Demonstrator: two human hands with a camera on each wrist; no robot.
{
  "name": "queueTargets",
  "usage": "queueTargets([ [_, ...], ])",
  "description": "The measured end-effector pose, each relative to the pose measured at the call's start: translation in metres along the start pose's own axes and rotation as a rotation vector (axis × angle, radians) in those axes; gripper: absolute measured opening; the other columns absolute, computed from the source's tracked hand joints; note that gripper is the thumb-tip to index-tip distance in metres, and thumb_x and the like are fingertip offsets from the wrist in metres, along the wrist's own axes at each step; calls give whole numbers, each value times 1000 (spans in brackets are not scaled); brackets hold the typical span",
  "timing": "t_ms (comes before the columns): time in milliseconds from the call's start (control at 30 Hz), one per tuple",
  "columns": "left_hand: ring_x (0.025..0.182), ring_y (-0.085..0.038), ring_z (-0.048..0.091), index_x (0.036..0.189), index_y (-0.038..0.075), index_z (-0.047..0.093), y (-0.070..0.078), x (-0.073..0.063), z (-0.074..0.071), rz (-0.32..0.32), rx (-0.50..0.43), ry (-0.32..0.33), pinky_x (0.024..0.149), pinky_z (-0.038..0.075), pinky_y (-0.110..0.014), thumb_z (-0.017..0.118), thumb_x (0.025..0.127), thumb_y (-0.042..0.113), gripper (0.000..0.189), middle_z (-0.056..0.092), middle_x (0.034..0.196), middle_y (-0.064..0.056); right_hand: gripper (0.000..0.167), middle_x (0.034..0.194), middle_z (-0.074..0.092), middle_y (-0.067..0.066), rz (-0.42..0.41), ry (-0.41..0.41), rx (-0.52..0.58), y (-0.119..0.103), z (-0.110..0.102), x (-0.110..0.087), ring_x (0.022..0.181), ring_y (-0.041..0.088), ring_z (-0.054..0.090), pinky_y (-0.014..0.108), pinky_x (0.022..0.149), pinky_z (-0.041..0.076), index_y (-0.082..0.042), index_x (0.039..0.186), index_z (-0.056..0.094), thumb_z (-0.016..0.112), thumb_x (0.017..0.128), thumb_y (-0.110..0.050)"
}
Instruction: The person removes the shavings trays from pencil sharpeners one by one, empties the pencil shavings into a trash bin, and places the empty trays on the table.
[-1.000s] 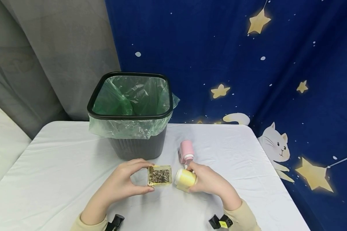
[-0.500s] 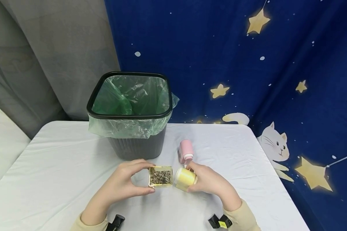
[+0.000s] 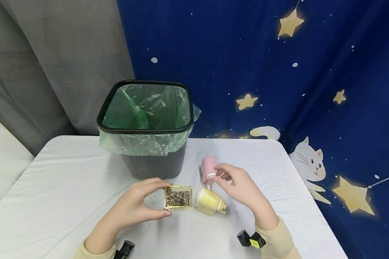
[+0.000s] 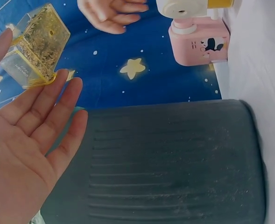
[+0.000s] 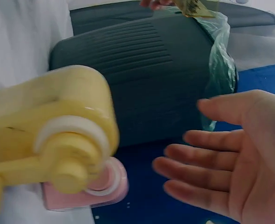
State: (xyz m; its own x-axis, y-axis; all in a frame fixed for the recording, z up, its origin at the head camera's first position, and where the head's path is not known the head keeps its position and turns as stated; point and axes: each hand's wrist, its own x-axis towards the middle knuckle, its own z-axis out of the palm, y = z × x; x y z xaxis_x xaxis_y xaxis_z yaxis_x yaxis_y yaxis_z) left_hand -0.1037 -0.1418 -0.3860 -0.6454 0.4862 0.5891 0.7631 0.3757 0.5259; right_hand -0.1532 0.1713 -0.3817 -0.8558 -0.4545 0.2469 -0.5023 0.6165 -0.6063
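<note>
My left hand pinches a clear, yellow-edged shavings drawer between thumb and fingers, above the white table. Dark pencil shavings show inside it. To its right is a yellow hand-crank pencil sharpener, its crank pointing right. A pink pencil sharpener stands just behind; in the left wrist view its side bears a panda picture. My right hand hovers by the pink sharpener's crank side, holding nothing. In the right wrist view its fingers are spread, apart from both sharpeners.
A dark grey bin with a green plastic liner folded over its rim stands behind my left hand. A white cloth covers the table. Grey and star-patterned blue curtains hang behind.
My right hand has let go of the yellow sharpener and moved up and away to beside the pink one, uncovering the yellow crank. My left hand still holds the drawer, almost in place.
</note>
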Motion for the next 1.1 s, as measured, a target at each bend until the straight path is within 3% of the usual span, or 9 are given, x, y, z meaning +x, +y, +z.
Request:
queueTargets([
  [167,97,-12,61,117,8,66,0,2,-6,11,-22,-15,89,45,-20,85,71,34,56,65,110,3,26,92,67,0,-8,133,45,-8,-13,8,79,9,64,31,72,54,-3,115,64,64,92,-16],
  [500,98,-14,62,117,9,66,3,5,-19,14,-19,-7,88,44,-19,86,71,30,55,65,110,3,33,103,67,4,1,230,123,-23,-31,32,77,12,65,32,63,51,-6,126,61,61,95,-19],
  [700,96,-10,60,119,11,65,2,4,-28,-14,-41,-30,83,48,-23,87,70,29,57,65,112,5,31,95,66,7,46,258,222,-33,-42,53,71,16,65,28,54,43,-5,123,62,58,97,-22],
  [933,93,-11,60,119,8,64,4,9,-36,44,-64,-10,82,47,-22,81,76,36,53,65,110,3,34,88,67,7,114,263,319,-38,-47,76,64,21,63,33,69,52,-6,124,62,56,98,-27],
  [1100,93,-11,62,118,8,65,6,13,-42,56,-67,7,81,48,-22,85,73,29,53,66,110,3,37,91,69,11,162,240,367,-43,-47,93,63,22,63,35,73,53,-7,126,61,57,97,-29],
])
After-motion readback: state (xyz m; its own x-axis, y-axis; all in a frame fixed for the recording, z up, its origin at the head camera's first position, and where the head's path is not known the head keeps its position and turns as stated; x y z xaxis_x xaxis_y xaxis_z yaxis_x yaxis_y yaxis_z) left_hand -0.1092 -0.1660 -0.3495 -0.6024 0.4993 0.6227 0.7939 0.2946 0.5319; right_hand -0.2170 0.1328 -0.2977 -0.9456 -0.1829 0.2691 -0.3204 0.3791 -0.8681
